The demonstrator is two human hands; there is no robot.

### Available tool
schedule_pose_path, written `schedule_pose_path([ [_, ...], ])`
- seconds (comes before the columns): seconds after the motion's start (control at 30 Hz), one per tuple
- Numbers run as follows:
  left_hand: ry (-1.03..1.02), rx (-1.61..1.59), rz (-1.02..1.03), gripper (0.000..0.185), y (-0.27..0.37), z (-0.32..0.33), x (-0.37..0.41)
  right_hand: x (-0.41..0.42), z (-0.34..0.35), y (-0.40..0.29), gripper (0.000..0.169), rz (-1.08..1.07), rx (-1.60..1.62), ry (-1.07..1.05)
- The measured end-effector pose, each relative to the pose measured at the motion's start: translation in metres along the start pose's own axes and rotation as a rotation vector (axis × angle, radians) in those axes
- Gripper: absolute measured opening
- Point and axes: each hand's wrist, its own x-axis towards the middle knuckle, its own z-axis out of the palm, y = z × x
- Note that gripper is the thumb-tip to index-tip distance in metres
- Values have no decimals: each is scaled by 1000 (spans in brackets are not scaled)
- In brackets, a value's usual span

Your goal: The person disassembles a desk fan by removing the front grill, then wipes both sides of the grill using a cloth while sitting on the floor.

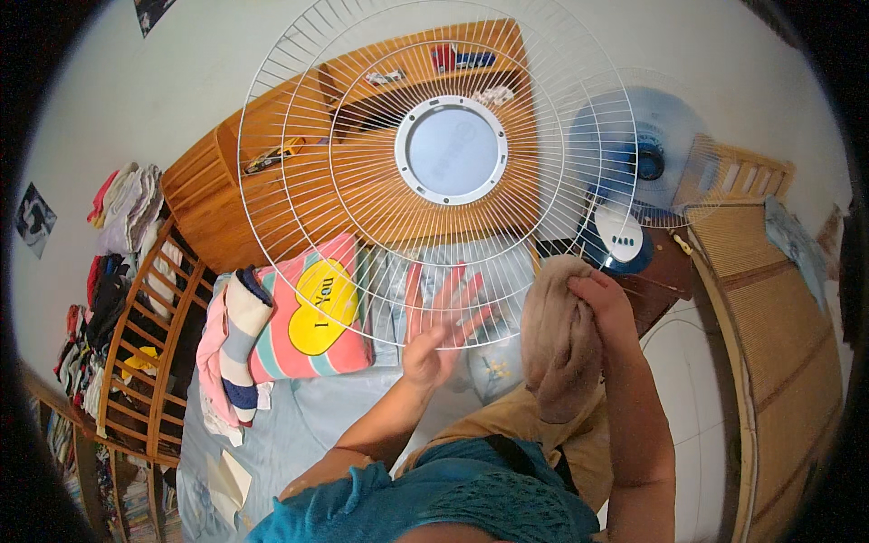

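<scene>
A round white wire fan grille point(451, 100), with a pale disc at its centre, stands upright before me. My left hand point(441, 326) is behind its lower wires, fingers spread and thumb at the bottom rim; whether it bears the grille's weight is unclear. At the lower right of the grille, my right hand point(604, 298) grips a bunched brown cloth point(560, 339) that hangs down over my knee. Right of the grille, a fan with blue blades point(638, 136) and a white control panel point(618, 234) stands in part behind the wires.
A pink striped cushion point(271, 326) and folded clothes point(237, 339) lie on the light blue bedding point(299, 421). Behind the grille is a wooden headboard point(285, 122) with small toys. Wooden rails point(146, 353) and piled clothes point(108, 292) are at left, a rolled-edge woven mat point(774, 339) at right.
</scene>
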Motion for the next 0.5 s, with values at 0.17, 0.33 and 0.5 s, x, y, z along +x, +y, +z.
schedule_pose_path([
  [0.17,11,-81,-51,101,25,-6,13,-26,24,-22,35,103,-288,-10],
  [0.33,-18,-145,4,103,24,-27,15,-38,-1,-30,37,-6,-293,-206],
  [0.5,-11,-192,5,103,26,-25,14,-31,59,-73,43,-633,-462,51],
])
